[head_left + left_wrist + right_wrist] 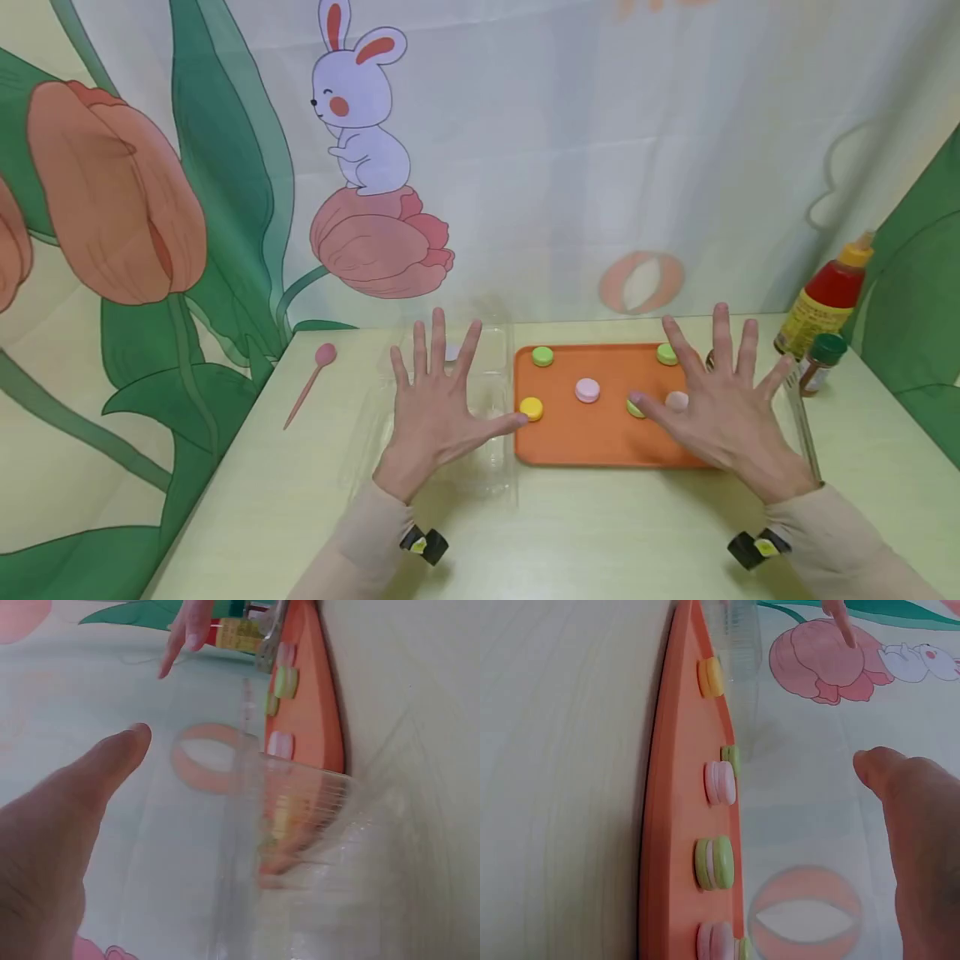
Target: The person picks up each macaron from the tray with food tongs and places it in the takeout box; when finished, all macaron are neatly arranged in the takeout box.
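Observation:
Both hands are held up with fingers spread and nothing in them. My left hand (438, 412) hovers over a clear plastic box (495, 479), its thumb reaching toward the yellow macaron (531, 409) in this view. Inside the box, partly behind the fingers, shows a pale lilac piece (452, 352). My right hand (723, 417) is above the right part of an orange tray (577, 442). Several macarons lie on the tray, among them a pink macaron (587, 390) and a green macaron (542, 357). The right wrist view shows another green macaron (714, 862) near the tray's edge.
A pink spoon (309, 379) lies at the table's left side. On the right stand a red bottle with a yellow cap (825, 300) and a small jar with a green lid (823, 360). A printed curtain (525, 167) hangs behind the table.

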Demonstrator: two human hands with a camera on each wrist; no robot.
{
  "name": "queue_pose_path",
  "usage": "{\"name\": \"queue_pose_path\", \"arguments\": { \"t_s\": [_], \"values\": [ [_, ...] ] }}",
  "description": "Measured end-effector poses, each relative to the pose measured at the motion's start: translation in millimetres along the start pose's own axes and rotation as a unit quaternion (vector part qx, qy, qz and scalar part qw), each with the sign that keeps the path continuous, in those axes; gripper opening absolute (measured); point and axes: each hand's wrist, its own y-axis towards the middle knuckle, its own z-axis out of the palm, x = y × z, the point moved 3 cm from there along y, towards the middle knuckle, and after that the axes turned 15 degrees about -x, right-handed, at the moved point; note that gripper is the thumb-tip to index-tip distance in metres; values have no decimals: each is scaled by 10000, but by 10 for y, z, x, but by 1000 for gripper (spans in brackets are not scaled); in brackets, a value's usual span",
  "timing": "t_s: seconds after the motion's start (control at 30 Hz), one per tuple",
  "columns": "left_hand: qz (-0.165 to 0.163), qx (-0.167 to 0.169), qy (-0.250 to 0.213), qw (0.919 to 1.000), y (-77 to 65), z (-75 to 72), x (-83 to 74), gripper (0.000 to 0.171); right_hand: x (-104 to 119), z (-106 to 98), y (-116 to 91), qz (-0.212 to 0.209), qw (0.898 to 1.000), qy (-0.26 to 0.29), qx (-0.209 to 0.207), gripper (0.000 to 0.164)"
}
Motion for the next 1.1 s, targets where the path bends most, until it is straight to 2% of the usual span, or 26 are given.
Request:
{"name": "queue_pose_path", "arguments": {
  "t_s": [0.2,0.33,0.47,0.57,0.7,0.8,0.9,1.03,1.1],
  "values": [
    [-75,-614,-702,9956,-88,-277,220,133,-161,-224,-29,95,9968,268,-744,113],
    [-254,-1139,-964,9885,-191,-455,470,128,-360,-365,-94,324,9900,472,-1287,112],
    [-579,-1521,-1304,9780,-356,-551,753,121,-584,-456,-224,706,9844,593,-1497,107],
    [-900,-1485,-1667,9706,-508,-539,958,118,-732,-472,-333,1111,9835,536,-1327,107],
    [-1272,-1194,-2119,9616,-717,-457,1169,118,-893,-438,-471,1581,9815,500,-954,110],
    [-1380,-1113,-2381,9549,-842,-395,1258,118,-1002,-390,-554,1761,9797,530,-796,111],
    [-1445,-1069,-2485,9518,-937,-336,1326,119,-1098,-333,-631,1951,9777,520,-573,112],
    [-1605,-927,-2528,9496,-1070,-232,1415,122,-1185,-239,-738,2266,9728,466,-122,119],
    [-1696,-845,-2651,9454,-1134,-170,1444,123,-1219,-193,-776,2380,9701,459,84,122]
  ]
}}
